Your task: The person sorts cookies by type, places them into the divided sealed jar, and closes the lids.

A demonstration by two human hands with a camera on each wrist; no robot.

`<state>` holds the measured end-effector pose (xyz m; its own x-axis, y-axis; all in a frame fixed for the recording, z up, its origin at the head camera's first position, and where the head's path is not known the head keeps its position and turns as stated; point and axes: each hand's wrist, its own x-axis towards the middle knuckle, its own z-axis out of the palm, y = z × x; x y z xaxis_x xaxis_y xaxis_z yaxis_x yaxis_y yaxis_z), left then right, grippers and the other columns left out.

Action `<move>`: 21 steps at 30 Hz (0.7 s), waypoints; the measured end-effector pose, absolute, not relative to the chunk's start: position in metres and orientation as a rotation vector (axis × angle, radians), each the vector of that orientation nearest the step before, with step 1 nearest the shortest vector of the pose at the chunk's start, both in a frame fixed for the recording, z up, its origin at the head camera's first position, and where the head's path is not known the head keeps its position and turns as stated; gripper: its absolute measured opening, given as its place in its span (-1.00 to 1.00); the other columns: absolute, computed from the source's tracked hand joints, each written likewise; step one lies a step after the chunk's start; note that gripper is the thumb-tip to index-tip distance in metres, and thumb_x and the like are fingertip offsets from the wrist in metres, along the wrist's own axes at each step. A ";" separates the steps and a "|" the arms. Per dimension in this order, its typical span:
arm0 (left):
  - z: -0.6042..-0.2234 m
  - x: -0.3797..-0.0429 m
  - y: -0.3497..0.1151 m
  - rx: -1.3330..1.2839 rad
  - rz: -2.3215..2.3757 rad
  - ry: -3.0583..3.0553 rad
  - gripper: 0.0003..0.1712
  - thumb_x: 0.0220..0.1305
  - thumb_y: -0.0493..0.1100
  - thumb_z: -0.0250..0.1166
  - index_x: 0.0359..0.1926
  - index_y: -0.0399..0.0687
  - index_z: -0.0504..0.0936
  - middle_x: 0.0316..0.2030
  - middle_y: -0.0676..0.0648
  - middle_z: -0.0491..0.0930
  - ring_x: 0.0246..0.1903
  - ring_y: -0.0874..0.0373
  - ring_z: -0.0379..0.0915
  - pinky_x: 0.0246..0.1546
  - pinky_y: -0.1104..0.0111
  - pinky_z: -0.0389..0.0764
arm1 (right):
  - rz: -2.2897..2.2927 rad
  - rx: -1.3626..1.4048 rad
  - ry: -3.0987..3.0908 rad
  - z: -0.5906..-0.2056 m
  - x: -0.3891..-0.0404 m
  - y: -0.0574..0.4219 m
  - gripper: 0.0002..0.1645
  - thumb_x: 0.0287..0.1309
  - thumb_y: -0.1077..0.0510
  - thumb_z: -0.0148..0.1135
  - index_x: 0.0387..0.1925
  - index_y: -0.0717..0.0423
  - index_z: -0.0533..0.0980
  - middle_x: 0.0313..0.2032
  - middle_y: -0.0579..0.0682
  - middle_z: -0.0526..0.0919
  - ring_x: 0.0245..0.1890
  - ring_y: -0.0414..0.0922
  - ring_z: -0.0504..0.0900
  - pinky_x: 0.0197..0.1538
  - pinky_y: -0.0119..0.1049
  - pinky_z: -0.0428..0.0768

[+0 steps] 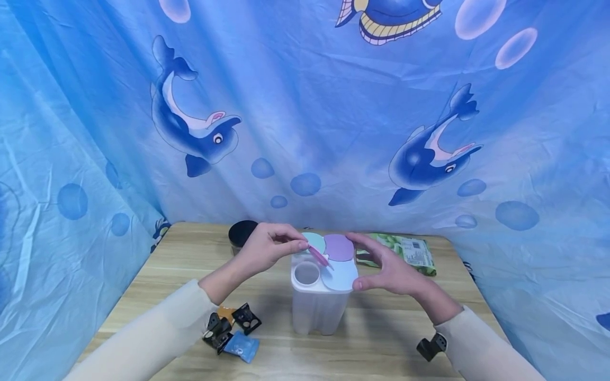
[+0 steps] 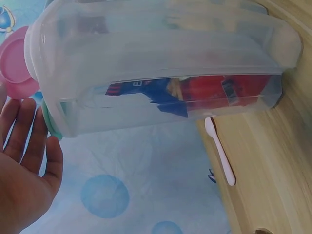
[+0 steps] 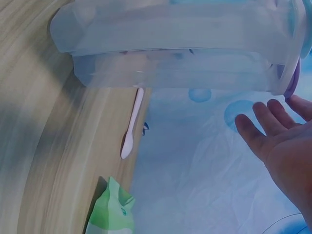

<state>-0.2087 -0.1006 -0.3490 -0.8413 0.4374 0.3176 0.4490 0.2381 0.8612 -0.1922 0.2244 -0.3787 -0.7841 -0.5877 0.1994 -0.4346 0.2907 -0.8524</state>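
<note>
A translucent storage container (image 1: 319, 313) stands upright on the table, its top split among several coloured round lids. My left hand (image 1: 267, 246) pinches the raised pink lid (image 1: 318, 256) between thumb and finger, and the round opening (image 1: 307, 273) beside it is uncovered. The green lid (image 1: 314, 241), purple lid (image 1: 340, 247) and pale blue lid (image 1: 341, 276) lie down. With fingers spread, my right hand (image 1: 393, 271) is at the container's right side, fingertips by the purple lid and thumb by the pale blue one. Through the wall, the left wrist view shows red and blue packets (image 2: 229, 91) inside.
Left of the container lie several small packets, including a blue packet (image 1: 242, 345) and a black packet (image 1: 246, 318). A dark cup (image 1: 240, 233) stands behind my left hand. A green package (image 1: 414, 254) lies at the back right. Behind the container is a pale pink spoon (image 3: 132, 124).
</note>
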 end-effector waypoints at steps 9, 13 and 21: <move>-0.344 -0.207 -0.097 -0.836 -1.682 -2.481 -0.86 0.25 0.03 0.49 -0.24 0.14 0.84 -0.35 0.07 0.77 -0.37 0.08 0.63 -0.34 0.36 0.61 | -1.394 -1.067 2.627 -0.369 -0.184 0.224 0.14 -0.08 0.03 0.68 0.52 -0.19 0.27 0.42 -0.07 0.37 0.38 -0.06 0.40 0.32 0.08 0.51; -0.342 -0.206 -0.095 -0.822 -1.661 -2.485 -0.85 0.25 0.04 0.50 -0.25 0.13 0.84 -0.37 0.07 0.76 -0.38 0.08 0.61 -0.36 0.36 0.59 | -1.365 -1.080 2.703 -0.362 -0.177 0.222 0.09 -0.06 0.01 0.67 0.49 -0.20 0.32 0.39 -0.09 0.40 0.35 -0.12 0.43 0.31 -0.06 0.54; -0.341 -0.204 -0.094 -0.792 -1.672 -2.491 -0.85 0.25 0.03 0.50 -0.25 0.11 0.84 -0.35 0.06 0.77 -0.36 0.08 0.64 -0.33 0.35 0.61 | -1.503 -1.152 2.705 -0.351 -0.168 0.208 -0.18 0.05 0.15 0.60 0.35 0.03 0.46 0.28 -0.02 0.57 0.24 -0.09 0.58 0.27 -0.07 0.58</move>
